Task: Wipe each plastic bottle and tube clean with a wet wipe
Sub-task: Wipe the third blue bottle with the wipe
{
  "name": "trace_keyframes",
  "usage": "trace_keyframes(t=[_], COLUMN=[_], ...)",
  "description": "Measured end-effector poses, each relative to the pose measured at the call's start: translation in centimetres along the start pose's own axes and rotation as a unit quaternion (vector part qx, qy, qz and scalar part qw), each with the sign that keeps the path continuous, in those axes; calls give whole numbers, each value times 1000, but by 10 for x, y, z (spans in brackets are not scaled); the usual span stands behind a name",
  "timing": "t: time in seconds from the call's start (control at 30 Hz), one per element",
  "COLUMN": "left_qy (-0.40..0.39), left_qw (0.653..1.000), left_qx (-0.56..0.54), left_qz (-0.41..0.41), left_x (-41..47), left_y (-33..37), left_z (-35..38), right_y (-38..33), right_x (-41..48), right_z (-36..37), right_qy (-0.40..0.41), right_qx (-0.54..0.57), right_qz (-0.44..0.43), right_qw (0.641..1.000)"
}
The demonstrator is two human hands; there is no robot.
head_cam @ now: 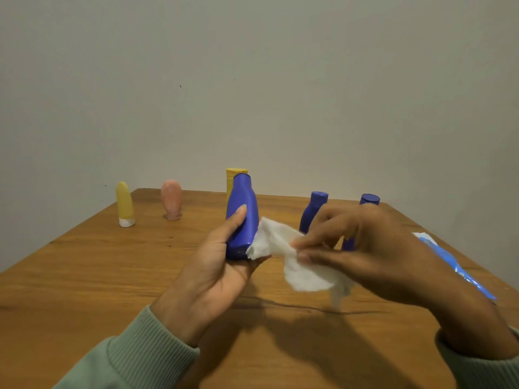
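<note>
My left hand [222,265] grips a deep blue plastic bottle with a narrow flat-topped neck [243,217], thumb pressed along its front and fingers curled round behind. It is held nearly upright above the brown wooden table [112,276], base low in my palm. My right hand [365,248] pinches a crumpled white wet wipe [295,259] between thumb and fingertips; one end of the wipe lies against the bottle's lower right side near the base, and the rest hangs loose under my fingers. That hand is blurred, so I cannot tell exactly how each finger sits. Behind the held bottle stands a yellow plastic bottle [231,175], mostly hidden. Far left, a yellow tube on a white cap [125,204] and a pale pink tube [171,199] stand apart near the table's back edge. Two more blue plastic bottles [313,211] [369,199] stand behind my right hand, partly covered by it. A blue and white wipe packet [455,265] lies flat along the table's right edge.
</note>
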State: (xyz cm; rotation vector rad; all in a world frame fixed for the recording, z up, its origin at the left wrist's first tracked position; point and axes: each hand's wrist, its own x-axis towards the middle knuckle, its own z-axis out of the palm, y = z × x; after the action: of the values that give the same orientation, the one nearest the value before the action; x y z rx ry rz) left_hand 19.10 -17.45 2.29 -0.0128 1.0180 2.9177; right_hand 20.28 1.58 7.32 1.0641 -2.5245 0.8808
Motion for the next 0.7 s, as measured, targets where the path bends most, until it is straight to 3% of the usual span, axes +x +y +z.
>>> trace_keyframes(t=[0.1, 0.2, 0.43, 0.6, 0.7], left_qy=[18, 25, -8, -36, -61], left_qw=[999, 998, 999, 993, 987], left_qx=[43, 65, 41, -75, -90], left_qz=[-4, 0, -28, -82, -116], left_x=[2, 5, 1, -5, -9], left_y=[2, 2, 0, 1, -2], left_z=[-4, -9, -4, -5, -4], right_y=[2, 1, -2, -5, -5], right_x=[2, 4, 10, 10, 8], right_z=[-4, 2, 38, 58, 68], right_qy=[126, 193, 211, 201, 185], right_qx=[35, 64, 83, 83, 45], right_qz=[6, 4, -25, -65, -103], right_qw=[991, 979, 974, 974, 976])
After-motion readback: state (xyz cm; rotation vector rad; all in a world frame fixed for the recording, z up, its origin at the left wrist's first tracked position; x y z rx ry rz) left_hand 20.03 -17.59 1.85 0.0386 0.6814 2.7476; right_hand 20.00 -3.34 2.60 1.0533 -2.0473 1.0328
